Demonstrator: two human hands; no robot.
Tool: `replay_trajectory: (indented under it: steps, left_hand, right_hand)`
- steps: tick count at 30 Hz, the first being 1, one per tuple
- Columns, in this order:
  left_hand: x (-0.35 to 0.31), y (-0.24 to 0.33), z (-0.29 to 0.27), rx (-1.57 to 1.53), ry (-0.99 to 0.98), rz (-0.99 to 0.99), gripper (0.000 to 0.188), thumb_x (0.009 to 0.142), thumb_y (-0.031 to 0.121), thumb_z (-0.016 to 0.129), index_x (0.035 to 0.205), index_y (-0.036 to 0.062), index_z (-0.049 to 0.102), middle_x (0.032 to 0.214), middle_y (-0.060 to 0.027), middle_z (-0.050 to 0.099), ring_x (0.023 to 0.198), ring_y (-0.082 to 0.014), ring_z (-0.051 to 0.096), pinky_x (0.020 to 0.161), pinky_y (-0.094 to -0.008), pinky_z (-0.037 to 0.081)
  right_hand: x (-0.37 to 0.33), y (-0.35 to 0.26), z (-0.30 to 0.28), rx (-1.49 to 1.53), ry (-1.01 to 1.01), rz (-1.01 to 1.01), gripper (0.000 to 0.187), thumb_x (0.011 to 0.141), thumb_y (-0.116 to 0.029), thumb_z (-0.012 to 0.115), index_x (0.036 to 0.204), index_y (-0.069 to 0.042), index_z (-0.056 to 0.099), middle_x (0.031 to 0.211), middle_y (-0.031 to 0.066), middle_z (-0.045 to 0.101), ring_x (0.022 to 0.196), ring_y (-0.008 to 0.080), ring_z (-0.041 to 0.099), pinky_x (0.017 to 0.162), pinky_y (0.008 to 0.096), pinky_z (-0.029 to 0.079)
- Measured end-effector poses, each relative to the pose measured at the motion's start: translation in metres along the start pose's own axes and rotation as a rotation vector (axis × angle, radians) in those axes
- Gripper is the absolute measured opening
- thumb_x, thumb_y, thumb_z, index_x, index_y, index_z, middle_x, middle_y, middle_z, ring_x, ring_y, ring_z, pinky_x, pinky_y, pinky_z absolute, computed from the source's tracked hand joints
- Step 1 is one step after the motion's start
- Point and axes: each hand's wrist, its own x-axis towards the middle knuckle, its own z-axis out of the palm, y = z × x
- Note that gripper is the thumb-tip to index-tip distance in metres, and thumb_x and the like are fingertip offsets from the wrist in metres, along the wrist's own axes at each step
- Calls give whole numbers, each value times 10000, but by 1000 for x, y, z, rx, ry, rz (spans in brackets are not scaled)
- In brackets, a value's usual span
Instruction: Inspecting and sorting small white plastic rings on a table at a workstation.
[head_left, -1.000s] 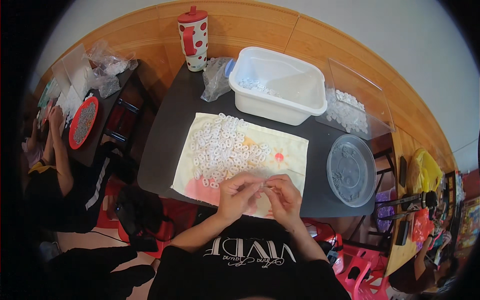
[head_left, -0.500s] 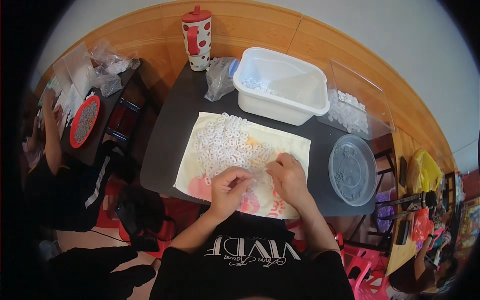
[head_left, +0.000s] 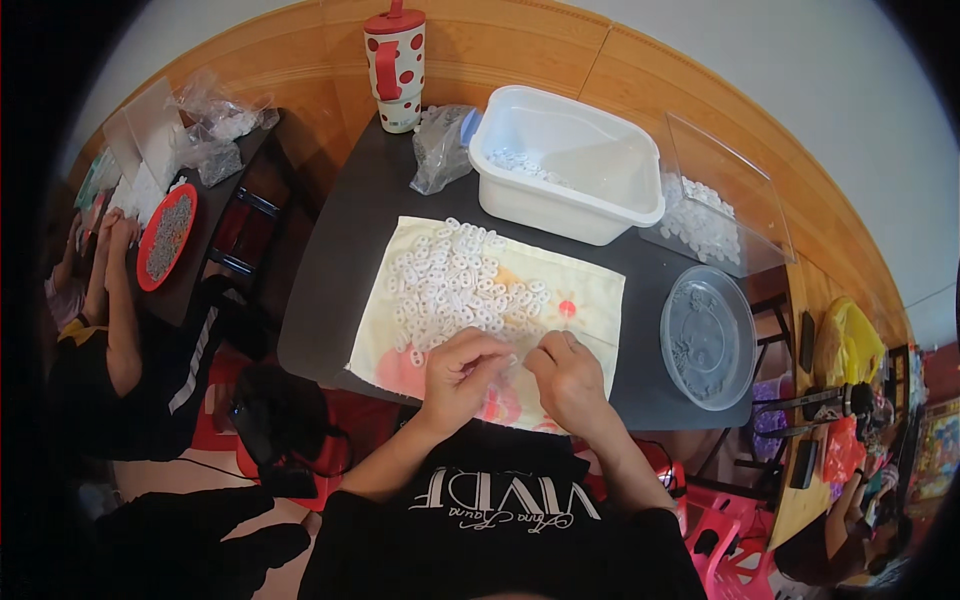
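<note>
My left hand [head_left: 460, 378] is closed in a pinch at the near edge of a cream printed cloth [head_left: 596, 300]. A small white plastic piece [head_left: 512, 360] shows at its fingertips; its exact shape is too small to tell. Close by on the right, my right hand [head_left: 570, 378] has its fingers curled together, tips turned toward the left hand. Whatever those fingers hold is hidden. Beyond both hands, a loose pile of white oval pieces with two holes [head_left: 450, 275] covers the cloth's left and middle part.
Behind the cloth stands a white tub [head_left: 575, 210] with small pieces inside. Right of it are a clear box of white pieces [head_left: 700, 225] and a round clear lid [head_left: 705, 345] holding grey bits. A spotted tumbler [head_left: 398, 80] and plastic bag [head_left: 440, 150] stand back left. People work at both sides.
My right hand has drawn nearer and slightly left, uncovering a pink print on the cloth. My left hand has barely moved. At the far left, another person's hands have come together beside the red tray.
</note>
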Motion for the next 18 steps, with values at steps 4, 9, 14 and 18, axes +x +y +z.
replay_trajectory:
  steps: [4, 9, 14, 18]
  left_hand:
    - [-2, 3, -2, -121, -8, -131, 158, 848, -88, 639, 968, -12, 707, 838, -47, 624, 708, -87, 569, 626, -222, 443]
    - [-4, 2, 0, -156, -37, -164, 142, 868, -83, 628, 979, -23, 693, 842, -37, 620, 714, -78, 562, 634, -221, 444]
    - [-5, -6, -5, -76, 3, -68, 145, 895, -96, 619, 1016, -43, 677, 922, -59, 621, 776, -99, 613, 653, -224, 502]
    - [-5, 0, -5, -134, 45, -67, 150, 895, -98, 615, 1020, -42, 676, 921, -60, 622, 787, -100, 610, 663, -221, 500]
  right_hand:
    - [2, 1, -6, -71, -65, -60, 114, 694, -66, 613, 784, -26, 555, 822, 123, 490, 754, 296, 533, 650, 377, 457]
    - [10, -8, -16, -162, -153, -107, 119, 697, -81, 599, 794, -28, 555, 818, 122, 510, 787, 280, 554, 667, 375, 469]
    - [16, -14, -17, -187, -217, -200, 128, 724, -132, 589, 812, -48, 547, 814, 102, 524, 776, 256, 566, 658, 361, 478]
    - [17, -13, -14, -196, -213, -204, 148, 721, -143, 589, 821, -45, 541, 809, 99, 519, 762, 257, 566, 651, 355, 479]
